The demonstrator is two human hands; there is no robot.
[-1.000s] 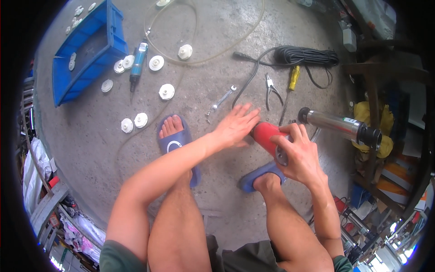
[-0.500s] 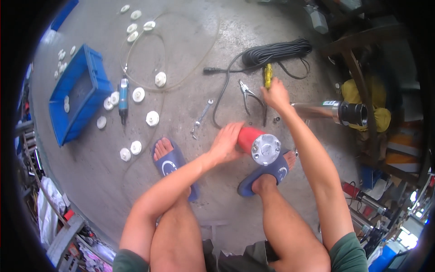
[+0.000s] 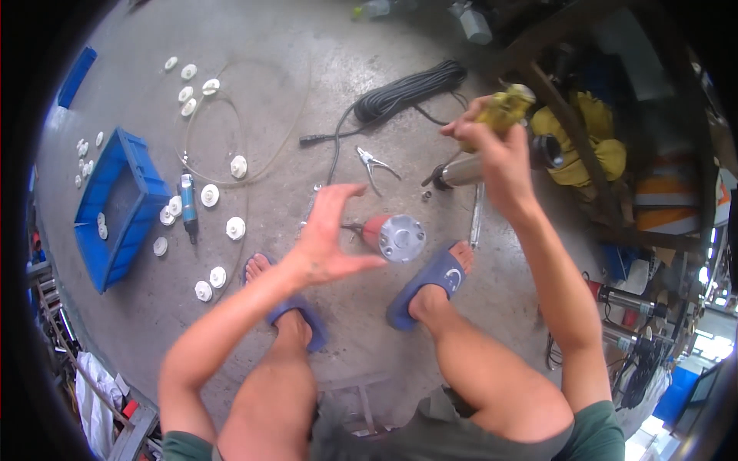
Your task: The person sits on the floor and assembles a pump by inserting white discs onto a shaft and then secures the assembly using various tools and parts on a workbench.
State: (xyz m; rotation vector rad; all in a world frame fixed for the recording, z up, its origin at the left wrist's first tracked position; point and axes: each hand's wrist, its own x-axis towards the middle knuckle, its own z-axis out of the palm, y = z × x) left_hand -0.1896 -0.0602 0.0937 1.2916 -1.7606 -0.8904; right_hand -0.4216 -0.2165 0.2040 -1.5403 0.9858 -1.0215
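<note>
Between my feet stands a red cylinder [image 3: 374,233] with a round silver end cap [image 3: 403,238] facing up. My left hand [image 3: 327,238] is just left of it, thumb and fingers spread wide, apparently holding nothing. Farther right and higher, my right hand [image 3: 496,146] is closed around a screwdriver with a yellow handle [image 3: 503,110], blurred by motion. Its dark shaft points down and left. Below and behind that hand lies a shiny metal tube [image 3: 461,171] with dark ends. A pair of pliers [image 3: 374,164] rests on the floor beyond the cylinder. A wrench [image 3: 310,203] is partly hidden behind my left fingers.
A coiled black cable [image 3: 411,92] lies farther out. Left are a blue bin [image 3: 150,201], a blue-bodied power tool [image 3: 188,203] on a thin hose, and several white round parts [image 3: 236,227]. A rack [image 3: 565,107] with a yellow cloth [image 3: 580,131] stands right.
My left hand has come off the red cylinder and spread open. My right hand has lifted the screwdriver up and to the right. The whole view has shifted.
</note>
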